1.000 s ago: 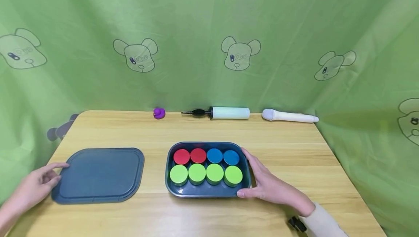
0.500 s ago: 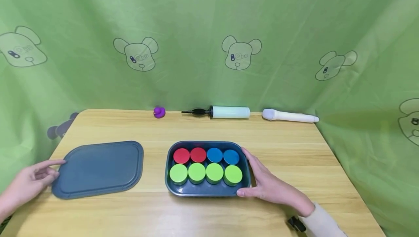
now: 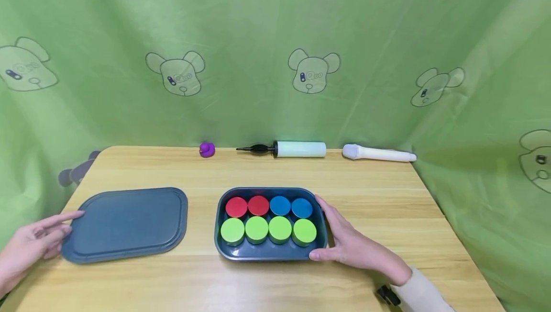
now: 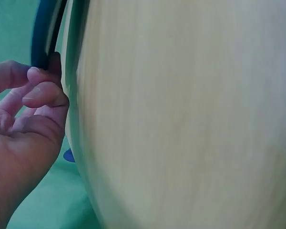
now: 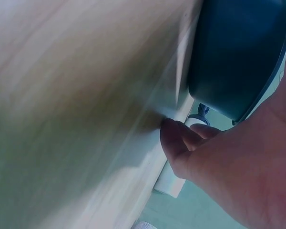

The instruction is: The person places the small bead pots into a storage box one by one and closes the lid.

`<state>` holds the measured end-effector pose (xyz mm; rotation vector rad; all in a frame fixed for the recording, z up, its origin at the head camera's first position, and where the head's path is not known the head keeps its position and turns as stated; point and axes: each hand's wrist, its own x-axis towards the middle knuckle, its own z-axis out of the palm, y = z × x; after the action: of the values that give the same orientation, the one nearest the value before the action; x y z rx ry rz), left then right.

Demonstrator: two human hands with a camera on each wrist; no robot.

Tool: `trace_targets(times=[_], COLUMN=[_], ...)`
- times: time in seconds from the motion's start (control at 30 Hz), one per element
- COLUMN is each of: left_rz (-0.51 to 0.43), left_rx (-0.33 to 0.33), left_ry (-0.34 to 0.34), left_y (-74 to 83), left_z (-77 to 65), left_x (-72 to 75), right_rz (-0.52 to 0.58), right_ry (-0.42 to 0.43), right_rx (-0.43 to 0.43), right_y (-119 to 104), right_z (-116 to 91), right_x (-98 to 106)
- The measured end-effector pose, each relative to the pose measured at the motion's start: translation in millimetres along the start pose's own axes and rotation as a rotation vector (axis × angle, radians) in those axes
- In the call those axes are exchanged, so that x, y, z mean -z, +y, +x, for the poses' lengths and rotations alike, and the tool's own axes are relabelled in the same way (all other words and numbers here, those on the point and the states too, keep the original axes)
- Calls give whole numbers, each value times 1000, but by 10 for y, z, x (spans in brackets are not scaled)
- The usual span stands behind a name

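Note:
My left hand (image 3: 32,245) pinches the left edge of a flat dark blue-grey lid (image 3: 126,223), which lies slightly turned over the left of the table. In the left wrist view, thumb and fingers meet at the lid's edge (image 4: 44,36). At centre stands a matching open box (image 3: 271,253) holding round-topped pieces in two rows: red ones (image 3: 236,206) and blue ones (image 3: 280,206) behind, light green ones (image 3: 256,229) in front. My right hand (image 3: 350,242) grips the box's right end, thumb at the front corner and fingers along the far side. The right wrist view shows the box's side wall (image 5: 238,52).
Along the table's back edge lie a purple rubber duck (image 3: 207,149), a hand pump (image 3: 299,149) with a black nozzle, and a white toy microphone (image 3: 379,153). A green curtain (image 3: 241,25) hangs right behind the wooden table (image 3: 267,288).
My left hand has swung the lid slightly, its right end moving away from me, then drawn it a little left. My right hand and the box have stayed in place.

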<state>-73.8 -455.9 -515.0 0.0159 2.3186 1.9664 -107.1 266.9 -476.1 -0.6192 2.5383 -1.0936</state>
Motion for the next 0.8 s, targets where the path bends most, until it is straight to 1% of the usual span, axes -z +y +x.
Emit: trace_targets(times=[0.03, 0.13, 0.2, 0.27, 0.37, 0.47, 0.6, 0.63, 0.73, 0.8], left_rz=[-72, -215, -300, -364, -473, -494, -424, -421, -414, -436], left_rx=[-3, -8, -12, -23, -43, -48, -34, -35, -69, -95], left_ry=[-26, -68, -96, -111, -156, -168, -125, -118, -105, -107], left_y=[-19, -70, -92, -96, -86, -65, -33, -24, 0, 16], left_z=[7, 19, 35, 48, 64, 64, 33, 28, 28, 31], left_x=[21, 72, 99, 114, 121, 95, 32, 17, -35, -67], right_rz=[-1, 0, 4, 6, 4, 3, 3, 3, 0, 1], right_ry=[0, 3, 5, 5, 2, 0, -4, -6, -7, -8], right_rx=[3, 8, 8, 10, 15, 17, 13, 10, 0, -5], right_y=[4, 13, 15, 17, 17, 20, 18, 17, 14, 12], right_z=[-2, -8, -7, -4, -2, -5, 0, 1, 5, 8], right_x=[-5, -12, -12, -9, -5, -1, -1, -2, -3, -3])
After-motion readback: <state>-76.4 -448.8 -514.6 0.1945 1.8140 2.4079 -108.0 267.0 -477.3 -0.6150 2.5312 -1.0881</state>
